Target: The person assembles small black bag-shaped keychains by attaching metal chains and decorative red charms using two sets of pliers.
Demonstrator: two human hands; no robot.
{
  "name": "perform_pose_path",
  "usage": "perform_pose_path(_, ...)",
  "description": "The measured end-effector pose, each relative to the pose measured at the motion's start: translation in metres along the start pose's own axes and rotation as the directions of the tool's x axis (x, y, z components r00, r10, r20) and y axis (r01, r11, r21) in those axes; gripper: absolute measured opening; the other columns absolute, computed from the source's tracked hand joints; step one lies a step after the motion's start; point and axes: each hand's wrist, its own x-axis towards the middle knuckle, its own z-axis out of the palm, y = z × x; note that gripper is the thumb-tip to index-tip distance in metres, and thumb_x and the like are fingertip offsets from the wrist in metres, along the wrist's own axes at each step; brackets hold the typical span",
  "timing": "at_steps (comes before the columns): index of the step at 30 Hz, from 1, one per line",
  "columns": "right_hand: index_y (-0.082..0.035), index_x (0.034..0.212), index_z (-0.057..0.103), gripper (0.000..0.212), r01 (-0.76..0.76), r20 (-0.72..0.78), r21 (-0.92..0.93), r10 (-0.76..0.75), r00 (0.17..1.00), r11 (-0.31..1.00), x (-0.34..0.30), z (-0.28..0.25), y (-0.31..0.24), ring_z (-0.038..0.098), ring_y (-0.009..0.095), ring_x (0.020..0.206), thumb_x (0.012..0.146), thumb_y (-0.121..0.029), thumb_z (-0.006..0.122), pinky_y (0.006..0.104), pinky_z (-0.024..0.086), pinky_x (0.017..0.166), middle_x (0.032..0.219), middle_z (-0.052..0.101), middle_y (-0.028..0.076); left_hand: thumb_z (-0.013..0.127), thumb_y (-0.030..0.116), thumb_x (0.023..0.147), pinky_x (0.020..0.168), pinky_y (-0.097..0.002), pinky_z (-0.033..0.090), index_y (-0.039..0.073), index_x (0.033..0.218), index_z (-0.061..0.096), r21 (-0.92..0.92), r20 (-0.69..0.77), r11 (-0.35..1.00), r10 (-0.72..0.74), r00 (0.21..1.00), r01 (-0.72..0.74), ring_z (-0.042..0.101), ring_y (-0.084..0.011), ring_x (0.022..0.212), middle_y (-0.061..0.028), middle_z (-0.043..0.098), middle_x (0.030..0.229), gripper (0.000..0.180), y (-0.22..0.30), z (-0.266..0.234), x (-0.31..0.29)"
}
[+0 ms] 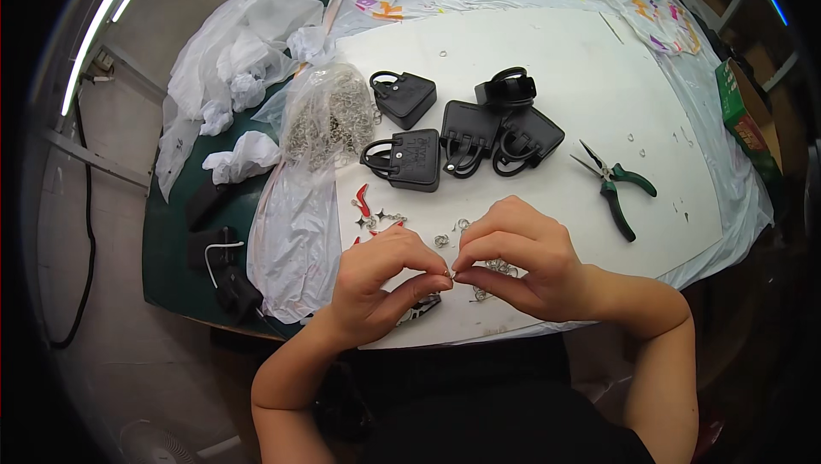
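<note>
My left hand (380, 276) and my right hand (526, 259) meet tip to tip above the near edge of the white board, each closed in a pinch. Between thumbs and forefingers is a tiny shiny metal piece (451, 276), mostly hidden; it looks like a small ring. Silver rings (501, 267) lie in a loose pile by my right fingers. Red high-heel shaped charms (363, 200) with small dark stars rest just beyond my left hand. Under that hand, a black-and-white item (421, 307) is partly covered.
Several small black handbags (414, 160) stand or lie at the middle. Green-handled needle-nose pliers (612, 186) lie open at right. A clear bag of silver chains (329, 118) sits at left, near crumpled white plastic (248, 45). A green box (748, 113) stands far right.
</note>
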Motion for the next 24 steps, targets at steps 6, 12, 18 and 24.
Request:
perform_pose_path(6,-0.008,0.091,0.066,0.022,0.131,-0.071,-0.187,-0.146,0.987,0.974,-0.008,-0.018,0.013,0.058,0.019,0.075,0.075,-0.009,0.081,0.0339,0.043,0.07,0.088,0.064,0.002,0.079,0.006,0.08,0.068,-0.0334,0.047,0.004,0.083,0.069,0.087,0.143,0.996,-0.017,0.99,0.005,0.063,-0.0216,0.071,-0.0051,0.068,0.078,0.011,0.0,0.008,0.033)
perform_pose_path(12,-0.007,0.087,0.067,0.019,0.052,-0.109,-0.241,-0.081,0.991,0.969,-0.012,-0.057,0.029,0.059,0.02,0.076,0.074,-0.005,0.08,0.0326,0.044,0.069,0.087,0.066,0.002,0.083,0.02,0.076,0.078,-0.034,0.049,0.006,0.106,0.067,0.007,0.206,1.0,-0.017,0.978,0.016,0.064,-0.0249,0.085,-0.0068,0.069,0.091,0.037,-0.023,0.022,0.075)
perform_pose_path(18,-0.004,0.09,0.064,0.008,-0.246,-0.308,0.176,0.291,0.906,0.953,-0.03,-0.087,0.066,0.062,0.014,0.094,0.087,0.0,0.071,0.029,0.049,0.087,0.107,0.064,0.009,0.083,0.028,0.075,0.096,-0.0377,0.045,0.005,0.102,0.064,0.665,0.293,0.678,0.147,0.945,-0.313,0.055,-0.03,0.116,-0.011,0.059,0.121,0.04,-0.077,0.035,0.12)
perform_pose_path(24,-0.004,0.098,0.06,0.007,-0.36,-0.041,0.796,0.636,0.771,0.487,-0.04,-0.086,0.069,0.062,0.013,0.086,0.098,-0.012,0.061,0.0291,0.05,0.078,0.091,0.063,0.004,0.058,0.02,0.099,0.084,-0.0232,0.045,0.004,0.094,0.064,-0.305,0.195,0.868,-0.346,0.918,0.392,0.056,-0.0062,0.103,-0.0072,0.059,0.117,0.019,-0.055,0.041,0.12)
